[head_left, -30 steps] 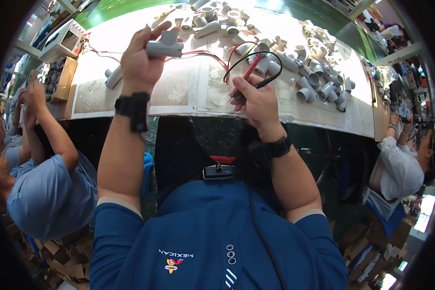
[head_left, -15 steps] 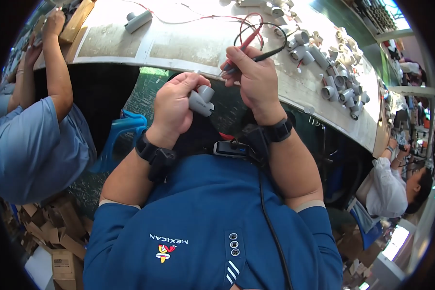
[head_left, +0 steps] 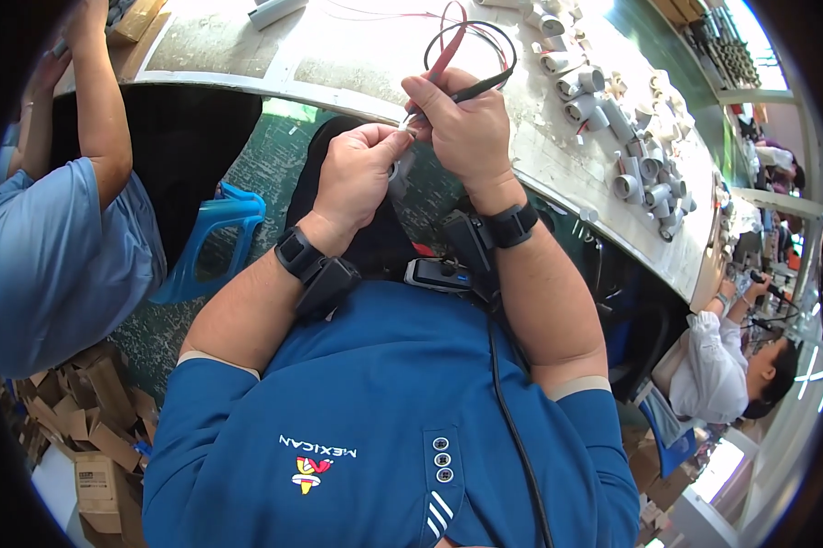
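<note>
My left hand (head_left: pixel 352 178) is closed around a small grey tubular part (head_left: pixel 400 172), mostly hidden behind the fingers. A tiny pale piece shows at its thumb and fingertip. My right hand (head_left: pixel 469 132) grips two test probes together, a red probe (head_left: pixel 445 57) and a black probe (head_left: pixel 485 84). The probe tips point down-left and meet the left fingertips; whether they touch the pale piece I cannot tell. Both hands are close together in front of the table's near edge, and the probe leads loop above the right hand.
Many grey tubular parts (head_left: pixel 649 169) lie on the right of the white worktable (head_left: pixel 338 68). Another grey tube (head_left: pixel 277 11) lies at the far left. A blue stool (head_left: pixel 212 239) stands near a co-worker in a blue shirt (head_left: pixel 60 265). Cardboard boxes (head_left: pixel 101 484) are at lower left.
My hands have come together, the left moving right and the probes moving left to its fingertips. The grey part has turned and is now more hidden. The view has shifted slightly.
</note>
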The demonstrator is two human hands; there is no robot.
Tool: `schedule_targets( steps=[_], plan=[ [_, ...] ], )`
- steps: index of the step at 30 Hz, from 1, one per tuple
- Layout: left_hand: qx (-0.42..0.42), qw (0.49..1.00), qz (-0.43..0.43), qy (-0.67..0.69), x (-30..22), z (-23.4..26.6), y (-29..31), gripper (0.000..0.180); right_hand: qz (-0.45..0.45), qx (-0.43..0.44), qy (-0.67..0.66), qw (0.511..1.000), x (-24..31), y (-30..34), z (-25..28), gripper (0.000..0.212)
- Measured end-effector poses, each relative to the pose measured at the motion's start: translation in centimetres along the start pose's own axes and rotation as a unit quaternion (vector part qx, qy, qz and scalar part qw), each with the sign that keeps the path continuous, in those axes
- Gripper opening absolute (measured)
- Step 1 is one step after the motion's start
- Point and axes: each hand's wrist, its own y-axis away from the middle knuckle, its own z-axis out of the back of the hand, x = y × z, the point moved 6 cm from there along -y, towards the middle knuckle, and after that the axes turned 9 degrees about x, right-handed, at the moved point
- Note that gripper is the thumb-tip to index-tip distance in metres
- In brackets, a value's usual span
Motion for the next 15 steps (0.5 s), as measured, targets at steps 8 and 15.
schedule_targets(
  steps=[8,15],
  plan=[
    [0.018,0.998,0.036,-0.055,0.32,0.61,-0.58,0.018,0.030,-0.006,0.069,0.997,-0.25,-0.47,-0.19,0.022],
    [0.000,0.999,0.008,-0.045,0.35,0.66,-0.58,0.021,0.040,0.000,0.108,0.993,-0.18,-0.17,-0.34,0.022]
  ],
)
